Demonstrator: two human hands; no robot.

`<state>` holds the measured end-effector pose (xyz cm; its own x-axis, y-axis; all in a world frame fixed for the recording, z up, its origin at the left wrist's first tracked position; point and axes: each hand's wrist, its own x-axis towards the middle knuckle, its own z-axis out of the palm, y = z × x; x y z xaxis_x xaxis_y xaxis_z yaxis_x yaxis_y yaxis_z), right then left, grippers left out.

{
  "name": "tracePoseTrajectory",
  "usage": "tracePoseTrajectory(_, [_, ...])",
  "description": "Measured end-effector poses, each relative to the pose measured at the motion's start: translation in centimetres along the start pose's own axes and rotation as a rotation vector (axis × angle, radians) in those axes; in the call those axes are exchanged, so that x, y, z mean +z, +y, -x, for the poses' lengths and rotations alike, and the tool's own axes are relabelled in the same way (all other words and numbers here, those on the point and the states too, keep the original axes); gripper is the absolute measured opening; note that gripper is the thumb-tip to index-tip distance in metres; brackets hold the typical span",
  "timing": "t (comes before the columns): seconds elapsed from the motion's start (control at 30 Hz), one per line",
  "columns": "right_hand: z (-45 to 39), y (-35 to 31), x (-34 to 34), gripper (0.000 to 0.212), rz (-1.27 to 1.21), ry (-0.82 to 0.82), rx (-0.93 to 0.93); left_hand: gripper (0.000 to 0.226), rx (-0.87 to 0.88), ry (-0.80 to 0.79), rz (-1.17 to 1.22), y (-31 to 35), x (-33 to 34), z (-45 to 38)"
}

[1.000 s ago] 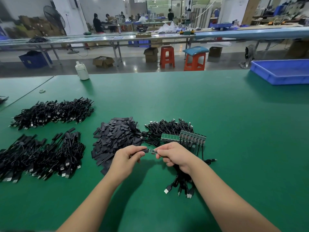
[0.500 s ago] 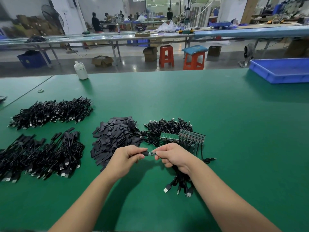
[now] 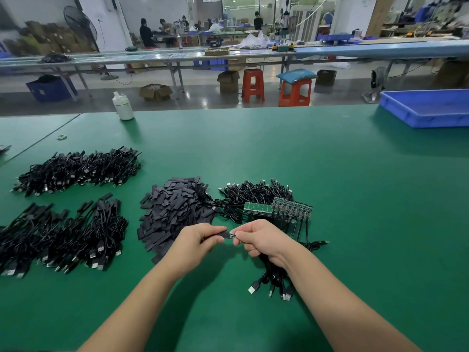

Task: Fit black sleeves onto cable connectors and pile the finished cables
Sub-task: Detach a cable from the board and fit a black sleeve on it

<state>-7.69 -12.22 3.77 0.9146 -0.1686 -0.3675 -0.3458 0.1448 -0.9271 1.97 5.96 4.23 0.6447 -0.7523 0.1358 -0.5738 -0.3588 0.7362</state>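
Black sleeve (image 3: 223, 234) pinched in the left hand (image 3: 195, 243) — right hand (image 3: 261, 240) grips the connector (image 3: 233, 235) and a cable bunch (image 3: 276, 280).

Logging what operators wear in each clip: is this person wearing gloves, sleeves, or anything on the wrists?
No gloves: the left hand and right hand are both bare. Both forearms are uncovered right down to the bottom edge of the picture, so no sleeve shows. No watch, band or ring can be seen on either wrist or on the visible fingers.
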Motion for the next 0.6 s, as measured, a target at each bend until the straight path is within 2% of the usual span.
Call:
tracePoseTrajectory(0.07, [0.1,0.1,0.4,0.013,0.057,0.005,-0.012,0.025,0.042,-0.017,-0.087,0.0,0.3,0.0])
tracePoseTrajectory(0.2, [0.1,0.4,0.7,0.015,0.116,-0.004,-0.011,0.023,0.198,0.014,-0.437,0.2,0.4,0.1])
tracePoseTrajectory(0.3, [0.1,0.3,0.9,0.017,0.155,-0.003,-0.011,0.016,0.183,0.056,-0.428,0.4,0.7,0.1])
tracePoseTrajectory(0.43, [0.2,0.1,0.8,0.019,0.225,0.005,-0.015,0.01,0.16,0.102,-0.29,0.6,1.4,0.1])
tracePoseTrajectory(0.6, [0.8,-0.1,0.7,0.026,0.286,-0.019,-0.003,0.013,0.224,0.055,-0.317,0.5,1.9,0.1])
